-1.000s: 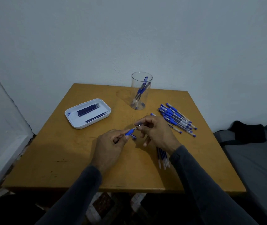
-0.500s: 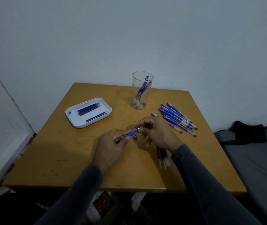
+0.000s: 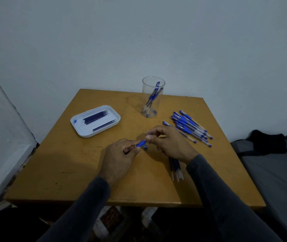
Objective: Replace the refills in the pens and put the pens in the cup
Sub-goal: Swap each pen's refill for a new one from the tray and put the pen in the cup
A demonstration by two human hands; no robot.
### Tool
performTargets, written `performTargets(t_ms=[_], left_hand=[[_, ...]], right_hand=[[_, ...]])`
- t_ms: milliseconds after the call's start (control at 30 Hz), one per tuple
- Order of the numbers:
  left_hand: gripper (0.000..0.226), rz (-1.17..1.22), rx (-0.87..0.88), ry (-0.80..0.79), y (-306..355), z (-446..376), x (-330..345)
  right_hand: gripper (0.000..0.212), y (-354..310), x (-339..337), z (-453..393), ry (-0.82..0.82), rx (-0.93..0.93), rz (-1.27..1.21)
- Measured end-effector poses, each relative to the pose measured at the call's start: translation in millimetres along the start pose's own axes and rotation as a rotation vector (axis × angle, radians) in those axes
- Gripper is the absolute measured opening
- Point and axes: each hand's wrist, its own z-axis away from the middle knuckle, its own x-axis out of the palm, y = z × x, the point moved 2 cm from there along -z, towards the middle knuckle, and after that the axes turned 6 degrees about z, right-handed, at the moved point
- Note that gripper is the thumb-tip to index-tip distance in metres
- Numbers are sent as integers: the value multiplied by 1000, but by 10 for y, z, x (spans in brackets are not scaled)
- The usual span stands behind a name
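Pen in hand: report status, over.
Left hand grips the pen by its barrel. Right hand pinches its tip end. Cup holds finished pens. Nothing in the way.

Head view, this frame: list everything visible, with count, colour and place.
table: one, yellow-brown, against a pale wall
cup: one, clear, far centre, a few blue pens inside
tray: one, white, far left, several dark refills in it
pen pile: about ten, blue and clear, right of the cup
refills: a few, dark blue, partly under the right wrist
dark cloth: one, black, on a grey surface at right
pen: one, blue grip, held
left hand: grips the pen
right hand: fingers pinch at its tip
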Motion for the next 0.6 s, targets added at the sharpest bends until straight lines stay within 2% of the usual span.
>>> performTargets(t_ms=[67,167,200,300,367,467,500,533,600], left_hand=[[30,7,-1,-2,-3,0,-3],[32,12,1,-8,8,0,-1],[33,9,-5,-14,10,-2,0],[31,8,-24,-15,-9,-8,3],[32,18,-19,-14,-10,-7,3],[33,25,-21,-11,-2,0,2],[33,23,-23,-8,1,1,0],[33,19,-21,-5,0,-2,0],[32,17,-14,-4,-8,-3,-2]], right_hand=[[13,-2,-3,3,-17,9,-52],[42,-7,41,-49,30,29,127],[45,-22,45,-49,41,33,136],[20,-14,8,-17,7,17,-45],[14,2,-3,-5,-8,17,-92],[44,10,48,-43,47,20,100],[48,6,59,-46,56,21,118],[43,10,57,-44,54,17,85],[20,15,36,-18,10,9,-69]])
